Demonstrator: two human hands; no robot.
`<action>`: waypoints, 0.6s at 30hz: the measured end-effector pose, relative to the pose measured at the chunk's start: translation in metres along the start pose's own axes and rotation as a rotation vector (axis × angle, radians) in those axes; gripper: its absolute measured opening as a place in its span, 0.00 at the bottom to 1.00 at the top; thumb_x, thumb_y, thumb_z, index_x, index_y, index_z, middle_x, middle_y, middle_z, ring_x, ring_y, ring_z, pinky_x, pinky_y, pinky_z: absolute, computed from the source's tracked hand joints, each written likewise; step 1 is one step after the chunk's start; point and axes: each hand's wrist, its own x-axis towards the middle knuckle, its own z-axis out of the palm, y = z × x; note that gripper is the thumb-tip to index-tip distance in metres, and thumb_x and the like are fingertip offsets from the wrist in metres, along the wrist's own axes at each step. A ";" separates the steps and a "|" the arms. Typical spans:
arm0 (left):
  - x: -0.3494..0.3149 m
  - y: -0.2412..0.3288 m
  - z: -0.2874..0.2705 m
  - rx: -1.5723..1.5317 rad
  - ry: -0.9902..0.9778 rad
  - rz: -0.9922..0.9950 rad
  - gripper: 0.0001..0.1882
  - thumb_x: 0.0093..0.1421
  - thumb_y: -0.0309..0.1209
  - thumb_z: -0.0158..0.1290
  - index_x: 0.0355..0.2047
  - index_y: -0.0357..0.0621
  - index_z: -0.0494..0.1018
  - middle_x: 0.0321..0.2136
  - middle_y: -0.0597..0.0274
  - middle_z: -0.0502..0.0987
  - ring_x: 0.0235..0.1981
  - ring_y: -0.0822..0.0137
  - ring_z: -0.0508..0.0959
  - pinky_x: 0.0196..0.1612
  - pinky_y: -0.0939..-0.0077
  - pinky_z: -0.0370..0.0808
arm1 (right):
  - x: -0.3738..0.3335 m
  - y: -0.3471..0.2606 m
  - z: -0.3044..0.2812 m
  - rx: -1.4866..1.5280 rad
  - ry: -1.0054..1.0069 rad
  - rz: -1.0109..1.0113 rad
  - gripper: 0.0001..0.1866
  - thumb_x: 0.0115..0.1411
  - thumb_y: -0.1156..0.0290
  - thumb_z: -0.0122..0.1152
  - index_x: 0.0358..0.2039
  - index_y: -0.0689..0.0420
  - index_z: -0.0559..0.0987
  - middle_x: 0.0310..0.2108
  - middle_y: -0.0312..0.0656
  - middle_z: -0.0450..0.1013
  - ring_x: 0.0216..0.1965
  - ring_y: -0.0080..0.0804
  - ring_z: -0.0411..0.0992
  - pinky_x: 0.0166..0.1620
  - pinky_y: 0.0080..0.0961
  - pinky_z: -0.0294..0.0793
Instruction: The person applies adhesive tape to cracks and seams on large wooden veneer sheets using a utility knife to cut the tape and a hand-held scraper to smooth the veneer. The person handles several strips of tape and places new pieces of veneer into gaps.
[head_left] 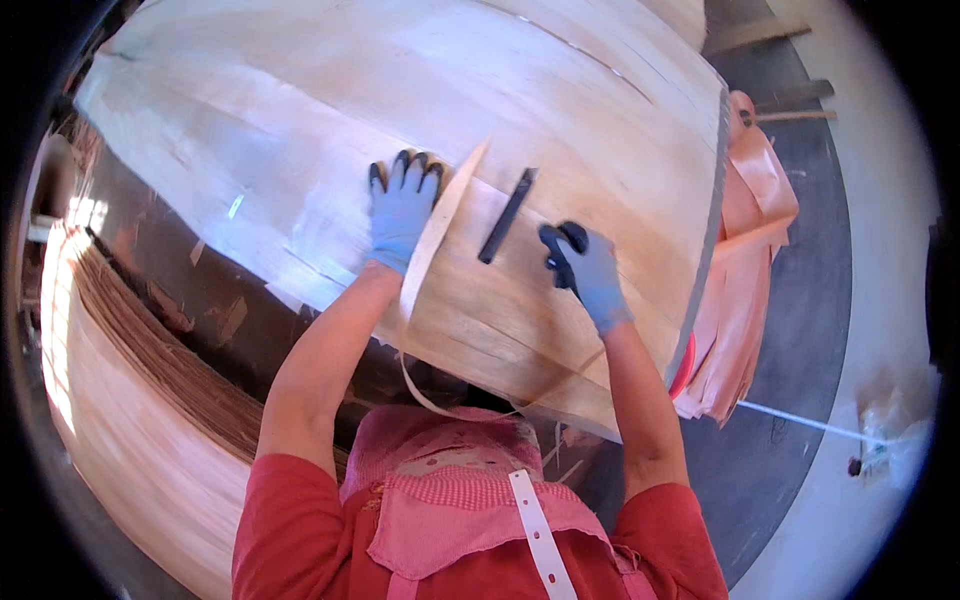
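A broad stack of pale wood veneer sheets [300, 120] spreads out in front of me. My left hand [403, 205], in a grey glove with black fingertips, lies flat on the top sheet with its fingers spread. A narrow curling veneer strip [432, 245] runs beside it, its lower end looping over the near edge toward my apron. To the right of the strip lies a dark, straight bar-like piece [508, 215]. My right hand [585, 268], gloved alike, is closed over the sheet to the right of that piece. Whatever its curled fingers hold is hidden.
At the lower left stands another thick veneer stack [150, 420]. Folded pinkish veneer pieces [750, 220] hang along the right side of the work surface. A white cord [810, 424] stretches off to the right. Veneer scraps [230, 318] lie on the dark floor at left.
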 end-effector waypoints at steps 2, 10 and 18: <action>0.004 0.002 -0.001 0.028 0.025 0.021 0.22 0.61 0.36 0.45 0.56 0.51 0.68 0.59 0.59 0.67 0.65 0.56 0.61 0.63 0.37 0.54 | -0.030 0.040 -0.042 -0.027 0.169 -0.092 0.08 0.62 0.72 0.59 0.39 0.61 0.81 0.25 0.36 0.77 0.23 0.19 0.72 0.24 0.18 0.73; 0.026 -0.036 -0.052 -1.646 0.061 -0.488 0.22 0.68 0.34 0.39 0.60 0.42 0.66 0.60 0.55 0.67 0.62 0.57 0.67 0.66 0.49 0.57 | -0.145 0.210 -0.143 -0.533 0.659 -0.153 0.22 0.53 0.78 0.64 0.51 0.53 0.79 0.49 0.42 0.73 0.52 0.42 0.70 0.56 0.35 0.69; 0.045 0.148 -0.230 -1.762 -0.793 0.551 0.25 0.66 0.31 0.48 0.61 0.31 0.61 0.58 0.38 0.67 0.60 0.47 0.69 0.65 0.56 0.64 | -0.140 0.229 -0.157 -0.819 0.602 -0.127 0.37 0.54 0.74 0.63 0.65 0.49 0.65 0.66 0.45 0.58 0.67 0.51 0.54 0.67 0.45 0.54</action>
